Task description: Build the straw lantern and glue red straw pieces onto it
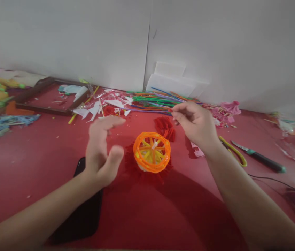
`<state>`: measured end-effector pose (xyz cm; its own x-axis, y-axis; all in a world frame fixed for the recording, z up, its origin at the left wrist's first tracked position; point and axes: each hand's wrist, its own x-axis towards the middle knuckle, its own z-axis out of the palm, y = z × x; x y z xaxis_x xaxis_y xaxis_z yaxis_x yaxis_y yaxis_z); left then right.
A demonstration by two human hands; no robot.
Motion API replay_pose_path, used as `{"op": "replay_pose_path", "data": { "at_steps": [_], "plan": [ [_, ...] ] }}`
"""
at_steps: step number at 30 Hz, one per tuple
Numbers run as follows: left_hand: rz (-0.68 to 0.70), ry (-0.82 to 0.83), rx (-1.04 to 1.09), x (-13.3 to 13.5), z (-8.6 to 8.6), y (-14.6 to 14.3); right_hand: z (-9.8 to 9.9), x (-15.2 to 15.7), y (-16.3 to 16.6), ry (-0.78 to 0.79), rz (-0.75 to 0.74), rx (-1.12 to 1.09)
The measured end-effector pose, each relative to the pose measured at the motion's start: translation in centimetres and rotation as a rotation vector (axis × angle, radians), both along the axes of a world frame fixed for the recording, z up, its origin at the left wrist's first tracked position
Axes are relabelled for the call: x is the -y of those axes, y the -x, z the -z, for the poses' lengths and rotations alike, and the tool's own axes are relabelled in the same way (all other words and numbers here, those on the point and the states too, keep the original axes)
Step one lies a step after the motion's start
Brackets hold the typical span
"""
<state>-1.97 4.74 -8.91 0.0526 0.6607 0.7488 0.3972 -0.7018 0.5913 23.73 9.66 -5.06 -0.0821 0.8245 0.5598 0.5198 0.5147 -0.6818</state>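
Observation:
My left hand [102,150] is raised over the red table with its fingers curved apart and nothing in it. To its right stands a round orange ring-shaped piece with yellow spokes [152,152], with red fuzzy bits around its base. My right hand [193,123] is pinched on a small red piece [170,110], perhaps a bit of pipe cleaner; most of it is hidden by the fingertips. Just below that hand lies a pile of short red fuzzy pieces [165,127]. Neither hand touches the orange piece.
Long coloured pipe cleaners [152,100] lie along the wall, beside white paper scraps [94,111] and a brown frame [43,111]. A black phone [84,216] is under my left forearm. At right are a green-and-black-handled knife [264,159] and a yellow-handled tool [242,161].

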Motion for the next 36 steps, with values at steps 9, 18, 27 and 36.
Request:
{"op": "replay_pose_path", "data": {
  "at_steps": [9,18,27,36],
  "plan": [
    [0.275,0.002,-0.321,-2.3,-10.2,-2.2,-4.8,4.9,2.7,0.335,-0.355,-0.404],
    [0.224,0.023,-0.335,-3.8,-9.9,-2.9,-3.8,4.0,3.3,0.277,-0.346,-0.49],
    [0.453,0.219,0.009,-3.4,-9.1,-4.0,-3.3,4.7,4.6,-0.088,-0.256,-0.429],
    [0.449,0.236,-0.069,-3.6,-8.8,-3.6,-3.1,4.3,4.4,-0.045,-0.321,-0.483]
  ]
}}
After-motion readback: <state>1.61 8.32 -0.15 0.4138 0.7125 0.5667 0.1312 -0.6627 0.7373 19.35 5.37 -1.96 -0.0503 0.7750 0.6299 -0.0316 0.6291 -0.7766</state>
